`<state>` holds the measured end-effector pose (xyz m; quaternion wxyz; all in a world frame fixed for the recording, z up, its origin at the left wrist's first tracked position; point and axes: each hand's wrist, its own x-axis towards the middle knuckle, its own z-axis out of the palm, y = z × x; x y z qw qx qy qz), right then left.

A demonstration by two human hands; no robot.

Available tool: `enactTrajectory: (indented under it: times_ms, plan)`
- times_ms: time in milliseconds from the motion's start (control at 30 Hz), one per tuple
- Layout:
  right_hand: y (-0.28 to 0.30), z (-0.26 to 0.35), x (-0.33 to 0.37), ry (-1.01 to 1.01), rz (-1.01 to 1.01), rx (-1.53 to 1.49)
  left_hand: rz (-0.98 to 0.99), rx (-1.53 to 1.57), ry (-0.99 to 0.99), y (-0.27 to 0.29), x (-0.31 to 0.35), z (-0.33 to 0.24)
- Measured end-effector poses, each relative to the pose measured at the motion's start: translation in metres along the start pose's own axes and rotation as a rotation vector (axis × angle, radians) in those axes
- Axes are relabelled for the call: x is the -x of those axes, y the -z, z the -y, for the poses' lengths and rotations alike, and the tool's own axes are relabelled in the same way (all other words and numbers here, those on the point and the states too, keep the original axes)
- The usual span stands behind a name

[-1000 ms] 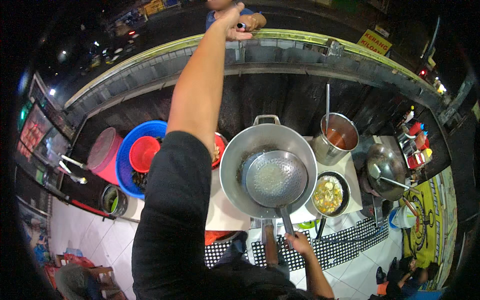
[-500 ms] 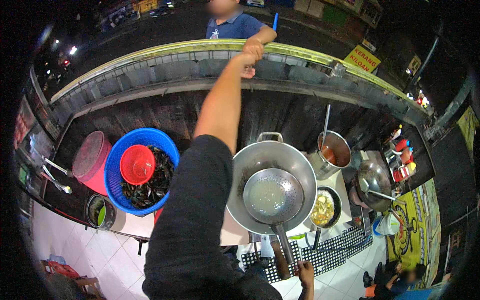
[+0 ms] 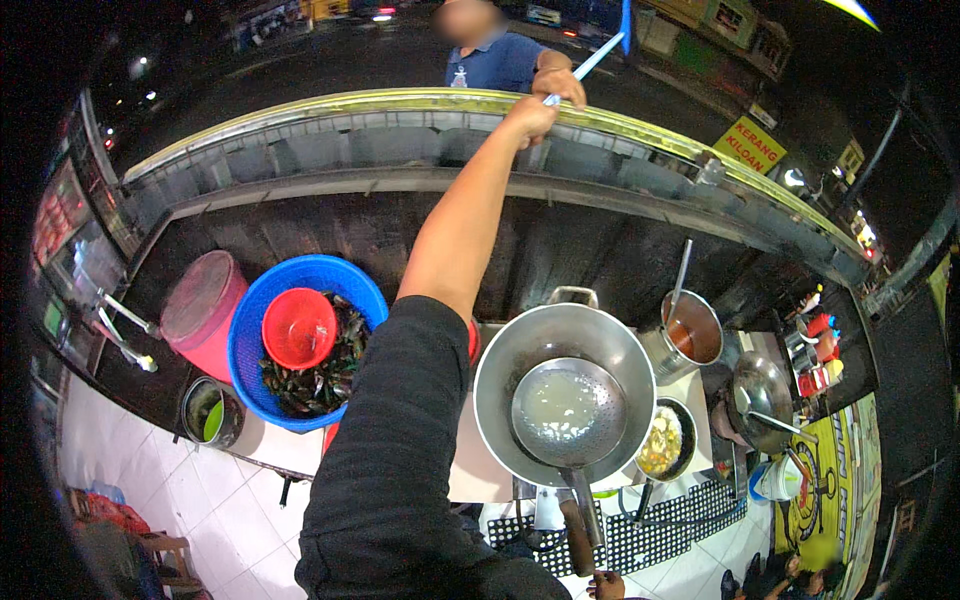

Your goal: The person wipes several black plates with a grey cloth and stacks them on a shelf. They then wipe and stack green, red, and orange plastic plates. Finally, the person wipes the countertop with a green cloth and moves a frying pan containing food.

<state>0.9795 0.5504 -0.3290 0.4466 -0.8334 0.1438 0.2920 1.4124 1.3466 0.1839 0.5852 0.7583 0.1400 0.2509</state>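
My left hand (image 3: 530, 120), at the end of a stretched-out arm, is over the yellow-edged counter front. Its fingers are closed at the lower end of a long, light-blue strip (image 3: 600, 55); what the strip is I cannot make out. Close beside is the hand (image 3: 560, 85) of a person in a blue shirt across the barrier. At the bottom edge my right hand (image 3: 607, 585), mostly cut off, has curled fingers near a wooden handle (image 3: 577, 540). Above it, a perforated strainer (image 3: 570, 410) with cloudy liquid showing in it rests inside a big metal pot (image 3: 500, 450).
Left stand a blue basket (image 3: 245, 345) of dark shellfish with a red bowl (image 3: 300, 330), a pink lidded bucket (image 3: 205, 300) and a dark pot (image 3: 222, 425). Right are a pan of food (image 3: 663, 445), a sauce pot (image 3: 695, 330), a wok (image 3: 765, 400) and bottles (image 3: 820, 350).
My left hand has shifted right in the picture, and a light-blue strip now shows at its fingers. My right hand has sunk toward the bottom edge. The whole view has shifted slightly.
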Motion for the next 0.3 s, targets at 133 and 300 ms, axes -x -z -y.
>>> enactTrajectory:
  times_ms: [133,300]
  plan:
    - [0.000,0.031,-0.010,0.014,0.078,0.122,-0.110,0.085,-0.061,0.043,-0.014,-0.013]
    - [0.001,-0.005,-0.039,-0.133,-0.007,-0.020,-0.199,0.003,-0.072,0.119,-0.010,-0.043]
